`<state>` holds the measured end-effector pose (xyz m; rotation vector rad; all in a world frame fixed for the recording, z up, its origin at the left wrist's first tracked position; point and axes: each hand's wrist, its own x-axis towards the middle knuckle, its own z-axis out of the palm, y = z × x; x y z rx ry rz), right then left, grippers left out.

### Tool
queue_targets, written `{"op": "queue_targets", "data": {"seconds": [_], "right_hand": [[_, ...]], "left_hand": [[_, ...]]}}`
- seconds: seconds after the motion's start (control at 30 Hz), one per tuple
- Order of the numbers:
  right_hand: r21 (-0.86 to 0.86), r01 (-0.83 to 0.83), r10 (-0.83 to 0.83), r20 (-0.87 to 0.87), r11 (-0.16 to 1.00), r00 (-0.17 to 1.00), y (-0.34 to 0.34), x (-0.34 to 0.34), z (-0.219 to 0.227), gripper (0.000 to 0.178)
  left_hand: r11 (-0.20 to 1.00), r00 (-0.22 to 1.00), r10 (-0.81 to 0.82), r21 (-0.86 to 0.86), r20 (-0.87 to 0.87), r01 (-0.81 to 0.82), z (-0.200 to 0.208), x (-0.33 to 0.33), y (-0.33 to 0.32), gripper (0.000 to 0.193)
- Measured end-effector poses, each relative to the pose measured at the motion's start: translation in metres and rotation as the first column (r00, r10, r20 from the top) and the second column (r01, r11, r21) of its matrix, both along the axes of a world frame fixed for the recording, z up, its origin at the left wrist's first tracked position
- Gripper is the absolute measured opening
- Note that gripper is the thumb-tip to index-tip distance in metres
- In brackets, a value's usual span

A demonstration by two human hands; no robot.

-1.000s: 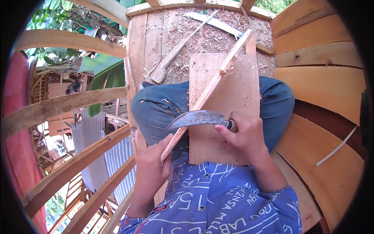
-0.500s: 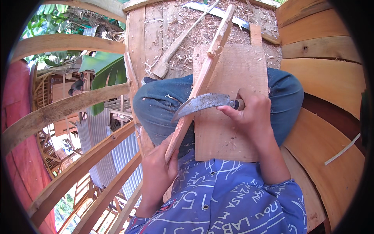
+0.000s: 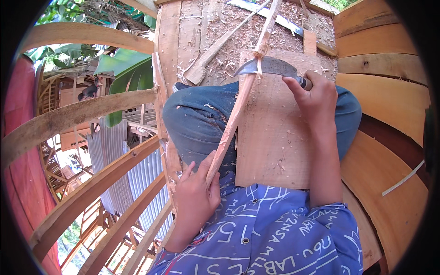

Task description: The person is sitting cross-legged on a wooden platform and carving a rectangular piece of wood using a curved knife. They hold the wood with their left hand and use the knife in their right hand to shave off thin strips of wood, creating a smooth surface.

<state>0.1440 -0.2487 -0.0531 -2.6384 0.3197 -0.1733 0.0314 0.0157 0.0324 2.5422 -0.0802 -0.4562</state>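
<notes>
My left hand [image 3: 197,195] is closed round the near end of a long wooden stick [image 3: 236,112], which slants away from me to the right. In my right hand [image 3: 316,98] is the dark handle of a curved knife [image 3: 272,67]. Its blade lies across the upper part of the stick, where a pale curl of shaved wood [image 3: 259,68] hangs at the edge. A flat wooden board [image 3: 279,137] rests across my lap, under the stick and the knife.
A paddle-shaped piece of wood [image 3: 208,57] and a long whitish blade-like strip [image 3: 270,17] lie among wood shavings [image 3: 238,32] on the plank floor. Slatted rails [image 3: 78,112] stand at my left, a plank wall [image 3: 385,101] at my right.
The knife and my right hand have moved away from me along the stick, up toward its far end. A shaving has curled up at the blade. My left hand keeps its hold.
</notes>
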Motion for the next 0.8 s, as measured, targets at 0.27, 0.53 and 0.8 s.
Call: {"op": "queue_targets", "data": {"seconds": [0.27,0.53,0.8], "right_hand": [[0.032,-0.023,0.024,-0.047,0.999,0.999,0.004,0.0,0.01,0.07],[0.949,0.262,0.676,-0.31,0.176,0.668,-0.038,-0.016,0.047,0.024],[0.754,-0.044,0.293,-0.2,0.655,0.935,0.003,-0.04,0.025,0.021]], "left_hand": [[0.999,0.996,0.026,-0.03,-0.086,-0.028,-0.001,0.002,0.005,0.032],[0.998,0.998,-0.019,-0.054,0.052,0.022,-0.015,0.004,0.022,0.033],[0.997,1.0,0.012,-0.073,0.029,-0.01,-0.009,0.008,0.016,0.032]]}}
